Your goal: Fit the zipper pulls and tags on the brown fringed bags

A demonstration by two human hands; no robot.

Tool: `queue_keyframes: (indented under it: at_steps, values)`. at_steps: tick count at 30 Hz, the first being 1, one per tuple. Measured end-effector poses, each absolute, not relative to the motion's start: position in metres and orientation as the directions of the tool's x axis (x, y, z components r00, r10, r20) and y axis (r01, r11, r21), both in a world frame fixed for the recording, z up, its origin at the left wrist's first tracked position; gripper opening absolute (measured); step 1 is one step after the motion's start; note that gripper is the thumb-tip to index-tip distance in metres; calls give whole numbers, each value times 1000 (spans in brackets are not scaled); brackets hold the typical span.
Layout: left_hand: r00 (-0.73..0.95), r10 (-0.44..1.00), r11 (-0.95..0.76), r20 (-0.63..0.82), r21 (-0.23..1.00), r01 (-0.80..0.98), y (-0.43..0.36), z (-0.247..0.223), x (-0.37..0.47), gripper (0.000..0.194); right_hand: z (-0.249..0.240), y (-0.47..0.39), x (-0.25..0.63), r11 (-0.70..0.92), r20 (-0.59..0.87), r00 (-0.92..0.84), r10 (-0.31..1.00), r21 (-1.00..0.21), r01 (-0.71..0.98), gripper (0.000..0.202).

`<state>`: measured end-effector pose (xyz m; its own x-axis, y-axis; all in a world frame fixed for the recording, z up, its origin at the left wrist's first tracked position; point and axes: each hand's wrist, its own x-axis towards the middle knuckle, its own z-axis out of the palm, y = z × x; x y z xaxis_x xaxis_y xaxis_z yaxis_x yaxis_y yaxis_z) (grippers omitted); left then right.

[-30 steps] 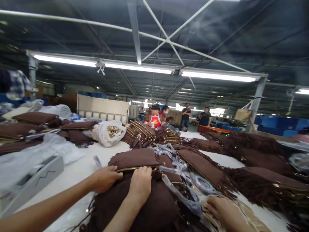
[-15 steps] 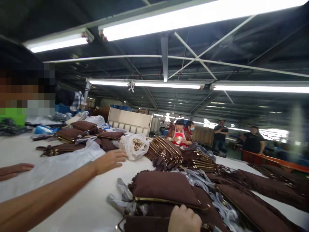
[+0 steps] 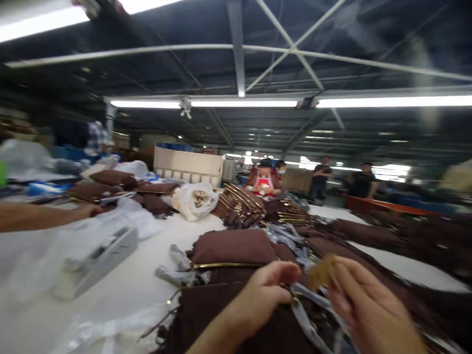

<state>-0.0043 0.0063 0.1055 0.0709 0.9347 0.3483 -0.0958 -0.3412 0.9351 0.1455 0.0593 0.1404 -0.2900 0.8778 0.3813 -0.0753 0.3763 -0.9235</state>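
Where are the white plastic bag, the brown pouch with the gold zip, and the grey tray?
white plastic bag (image 3: 193, 200), head view, its bulging side
brown pouch (image 3: 232, 246), head view, top face
grey tray (image 3: 106, 259), head view, long side wall

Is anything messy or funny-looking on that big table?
Yes, it is messy. Crumpled grey wrapping strips lie tangled among the brown bags, which sit in loose, uneven heaps. A white plastic bag slumps open. The left hand pinches by a strip; the right hand holds a small tan piece.
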Motion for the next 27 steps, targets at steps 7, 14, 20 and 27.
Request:
queue_keyframes:
  at_steps: [7,14,20,27]
  values:
    - [373,923,97,94,881,-463,4,108,0,50,135,57,120,119,253,-215,943,-862,-492,58]
    - [128,991,-46,46,999,-3,13,100,0,26,115,67,129,39,225,-246,943,-808,-588,59]
    - [-60,972,-183,227,892,413,9,111,-23,23,93,91,157,270,349,-246,904,-914,-303,48]
    - [55,873,-382,485,607,697,-27,148,-11,22,108,58,185,685,685,-56,726,-728,-15,29]
